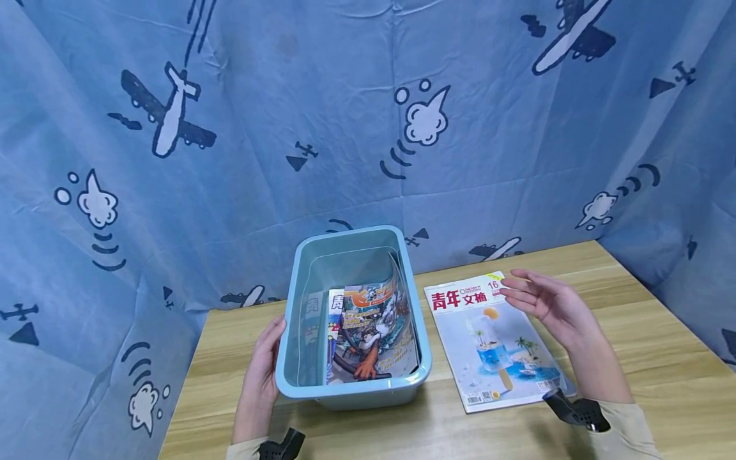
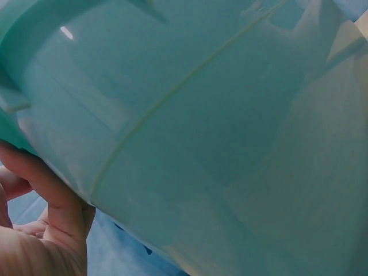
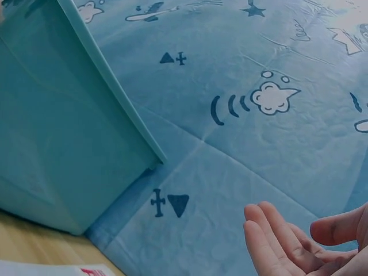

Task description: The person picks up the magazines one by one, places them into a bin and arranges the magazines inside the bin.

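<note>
A blue-green plastic bin (image 1: 368,385) stands on the table, with magazines inside; a colourful comic-style cover (image 1: 374,338) is on top. My left hand (image 1: 266,364) grips the bin's left side by the rim. In the left wrist view, that hand's fingers (image 2: 57,195) are bent against the bin's outer wall (image 2: 190,144). My right hand (image 1: 552,310) hovers with fingers extended over the right edge of a magazine (image 1: 460,338) that has a popsicle on its cover. Nothing is in this hand; the right wrist view shows its fingers (image 3: 267,241) apart from the bin (image 3: 69,126).
The magazine lies flat to the right of the bin on a light wooden table (image 1: 650,345). A blue curtain (image 1: 322,160) printed with airplanes and clouds hangs behind the table and along both sides.
</note>
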Tool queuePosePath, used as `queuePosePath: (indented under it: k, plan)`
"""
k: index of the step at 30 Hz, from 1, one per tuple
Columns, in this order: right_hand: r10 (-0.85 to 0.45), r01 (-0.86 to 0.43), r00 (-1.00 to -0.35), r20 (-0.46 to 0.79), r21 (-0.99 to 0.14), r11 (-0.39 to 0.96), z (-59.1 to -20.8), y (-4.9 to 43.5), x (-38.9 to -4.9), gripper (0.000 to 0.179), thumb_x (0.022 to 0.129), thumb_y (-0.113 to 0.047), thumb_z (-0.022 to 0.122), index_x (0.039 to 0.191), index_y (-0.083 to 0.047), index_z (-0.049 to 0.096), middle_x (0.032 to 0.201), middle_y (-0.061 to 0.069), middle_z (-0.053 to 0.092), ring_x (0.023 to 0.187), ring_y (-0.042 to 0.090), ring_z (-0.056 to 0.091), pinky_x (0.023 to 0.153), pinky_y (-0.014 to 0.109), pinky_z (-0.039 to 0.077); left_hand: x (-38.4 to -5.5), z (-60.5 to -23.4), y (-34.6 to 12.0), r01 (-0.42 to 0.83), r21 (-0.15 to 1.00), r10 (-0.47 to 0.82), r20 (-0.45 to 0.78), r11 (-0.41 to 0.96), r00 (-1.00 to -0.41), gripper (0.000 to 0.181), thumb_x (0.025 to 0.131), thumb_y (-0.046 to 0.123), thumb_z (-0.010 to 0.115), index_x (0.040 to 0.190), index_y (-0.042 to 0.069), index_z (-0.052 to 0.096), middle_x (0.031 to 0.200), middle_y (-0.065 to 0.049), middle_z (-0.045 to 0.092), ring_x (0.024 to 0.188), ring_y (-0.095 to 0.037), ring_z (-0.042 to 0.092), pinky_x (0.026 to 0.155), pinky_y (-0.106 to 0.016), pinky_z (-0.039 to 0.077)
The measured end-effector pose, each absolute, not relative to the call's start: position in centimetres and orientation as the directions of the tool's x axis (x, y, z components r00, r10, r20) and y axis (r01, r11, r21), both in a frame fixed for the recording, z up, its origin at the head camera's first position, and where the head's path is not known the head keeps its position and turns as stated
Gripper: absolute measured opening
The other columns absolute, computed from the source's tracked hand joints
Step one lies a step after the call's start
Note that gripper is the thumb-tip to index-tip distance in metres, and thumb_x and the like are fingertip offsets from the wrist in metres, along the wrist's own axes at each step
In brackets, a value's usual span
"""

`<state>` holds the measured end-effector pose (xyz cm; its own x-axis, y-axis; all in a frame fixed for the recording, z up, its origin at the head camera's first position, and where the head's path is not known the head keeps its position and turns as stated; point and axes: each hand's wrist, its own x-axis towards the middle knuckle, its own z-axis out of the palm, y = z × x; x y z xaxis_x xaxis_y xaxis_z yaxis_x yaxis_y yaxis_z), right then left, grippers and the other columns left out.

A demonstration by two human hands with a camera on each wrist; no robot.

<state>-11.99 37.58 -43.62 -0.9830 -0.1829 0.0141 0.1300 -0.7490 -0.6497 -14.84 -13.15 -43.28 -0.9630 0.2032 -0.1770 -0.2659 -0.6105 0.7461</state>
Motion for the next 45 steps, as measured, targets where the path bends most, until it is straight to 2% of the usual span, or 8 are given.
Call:
queuePosePath:
  k: [45]
  plan:
    - [-0.033, 0.149, -0.985, -0.172, -0.721, -0.676, -46.1, 40.1, -12.8, 0.038, 0.113, -0.014, 0.040, 0.103, -0.007, 0.076, 0.102, 0.016, 0.077, 0.095, 0.030, 0.077, 0.086, 0.042, 0.063, -14.8, -43.5, -13.1, -0.253, 0.755, 0.215, -0.151, -0.605, -0.965, 0.021, 0.111, 0.021, 0.052, 0.118, 0.014, 0.070, 0.111, -0.004, 0.073, 0.097, -0.012, 0.073, 0.088, -0.025, 0.062]
